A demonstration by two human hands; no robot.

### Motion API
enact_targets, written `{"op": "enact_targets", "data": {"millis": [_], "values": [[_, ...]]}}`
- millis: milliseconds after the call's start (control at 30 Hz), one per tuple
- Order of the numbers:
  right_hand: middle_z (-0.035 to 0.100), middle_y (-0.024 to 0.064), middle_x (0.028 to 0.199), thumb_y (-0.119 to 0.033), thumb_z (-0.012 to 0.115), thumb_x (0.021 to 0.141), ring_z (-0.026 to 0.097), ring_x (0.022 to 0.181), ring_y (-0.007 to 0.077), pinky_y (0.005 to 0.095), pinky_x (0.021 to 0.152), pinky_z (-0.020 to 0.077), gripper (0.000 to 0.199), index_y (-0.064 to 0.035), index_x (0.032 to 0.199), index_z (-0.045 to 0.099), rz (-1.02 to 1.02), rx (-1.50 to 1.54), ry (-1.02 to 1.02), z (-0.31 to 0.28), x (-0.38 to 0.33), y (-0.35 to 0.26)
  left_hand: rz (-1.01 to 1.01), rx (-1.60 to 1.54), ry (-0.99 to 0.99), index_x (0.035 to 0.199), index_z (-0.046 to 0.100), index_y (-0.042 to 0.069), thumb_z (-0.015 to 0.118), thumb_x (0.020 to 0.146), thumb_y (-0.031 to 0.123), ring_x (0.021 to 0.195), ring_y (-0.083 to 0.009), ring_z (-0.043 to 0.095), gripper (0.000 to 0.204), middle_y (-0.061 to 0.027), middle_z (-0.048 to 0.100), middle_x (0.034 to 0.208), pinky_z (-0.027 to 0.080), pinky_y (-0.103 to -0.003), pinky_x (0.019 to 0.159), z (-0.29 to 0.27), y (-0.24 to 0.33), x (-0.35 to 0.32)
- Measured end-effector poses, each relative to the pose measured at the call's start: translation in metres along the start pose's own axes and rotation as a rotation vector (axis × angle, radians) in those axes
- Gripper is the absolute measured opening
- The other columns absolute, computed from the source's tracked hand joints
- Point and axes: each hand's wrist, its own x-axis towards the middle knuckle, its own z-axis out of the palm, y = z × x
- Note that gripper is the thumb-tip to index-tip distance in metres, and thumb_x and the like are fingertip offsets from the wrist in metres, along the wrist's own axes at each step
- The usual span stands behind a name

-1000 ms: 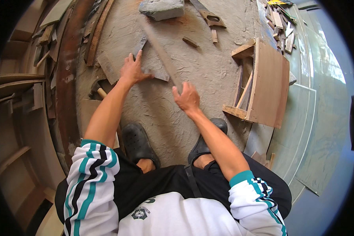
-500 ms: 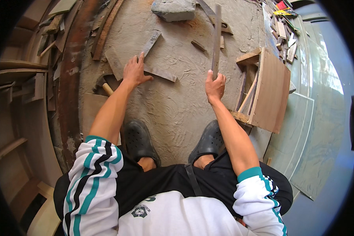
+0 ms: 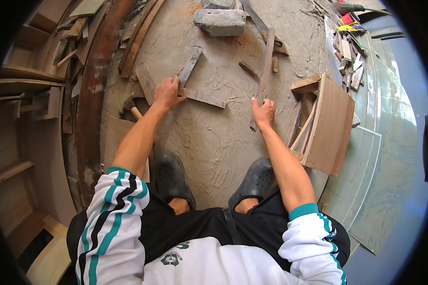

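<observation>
My left hand (image 3: 166, 94) is closed at the corner of an L-shaped try square (image 3: 191, 68), which lies on the floor with one arm pointing away and the other to the right. A flat wooden piece (image 3: 145, 81) lies partly behind that hand. My right hand (image 3: 264, 113) grips a long, narrow wooden strip (image 3: 266, 61) near its close end. The strip slants away from me, its far end beside a handsaw (image 3: 257, 20). Close to my left wrist, a hammer with a wooden handle (image 3: 136, 113) rests on the floor.
Grey blocks (image 3: 219, 22) stand ahead. A wooden box frame (image 3: 328, 126) sits at right, beside glass sheets (image 3: 366, 166) and a scrap-wood pile (image 3: 346, 50). Small offcuts (image 3: 248, 68) lie by the strip. A rusty beam (image 3: 92, 95) and wooden shelving (image 3: 19, 175) line the left.
My left hand has gone from spread fingers to a grip on the try square. The wooden strip, earlier pointing up from my right hand, has come down toward the floor, its close end now showing below the hand.
</observation>
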Motion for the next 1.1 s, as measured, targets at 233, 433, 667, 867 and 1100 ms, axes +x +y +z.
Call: {"op": "enact_targets", "data": {"millis": [233,433,667,867,1100], "values": [[0.057,0.0211,0.116,-0.044,0.066,0.086,0.057,0.109,0.0391,0.0463,0.092,0.0468,0.054,0.0045,0.109,0.060,-0.037,0.031,0.001,0.005,-0.005,-0.009,-0.018,-0.035,-0.045,0.111,0.056,0.004,0.085,0.070,0.039,0.109,-0.0319,0.059,0.061,-0.0139,0.061,0.110,0.050,-0.042,0.089,-0.004,-0.005,0.007],[0.052,0.0201,0.124,-0.045,0.057,0.092,0.052,0.118,0.0364,0.0447,0.099,0.0438,0.058,0.0052,0.120,0.054,0.050,0.072,0.045,0.000,-0.008,-0.011,-0.036,-0.060,-0.093,0.133,0.048,0.005,0.085,0.068,0.042,0.113,-0.0334,0.056,0.084,-0.0167,0.056,0.122,0.050,-0.043,0.091,-0.005,-0.003,0.005],[0.055,0.0190,0.122,-0.047,0.057,0.091,0.055,0.114,0.0370,0.0456,0.097,0.0453,0.060,0.0059,0.118,0.057,0.065,0.128,0.086,-0.035,0.016,-0.030,0.043,0.023,-0.003,0.148,0.036,0.024,0.086,0.066,0.045,0.124,-0.0368,0.046,0.099,-0.0190,0.037,0.140,0.048,-0.045,0.098,0.000,0.027,0.004],[0.054,0.0229,0.125,-0.049,0.057,0.089,0.055,0.117,0.0380,0.0459,0.098,0.0454,0.065,0.0070,0.123,0.056,0.242,0.126,0.097,-0.059,0.063,-0.025,-0.006,-0.041,-0.133,0.131,0.058,0.014,0.087,0.066,0.037,0.130,-0.0412,0.042,0.075,-0.0238,0.037,0.145,0.043,-0.047,0.104,-0.006,0.048,0.012],[0.051,0.0260,0.131,-0.049,0.058,0.089,0.052,0.122,0.0391,0.0466,0.103,0.0425,0.068,0.0077,0.125,0.055,0.326,0.110,-0.023,-0.056,0.066,-0.004,0.024,-0.058,-0.011,0.107,0.073,0.006,0.082,0.071,0.034,0.122,-0.0401,0.049,0.047,-0.0257,0.048,0.136,0.045,-0.045,0.102,0.004,0.045,0.007]]}}
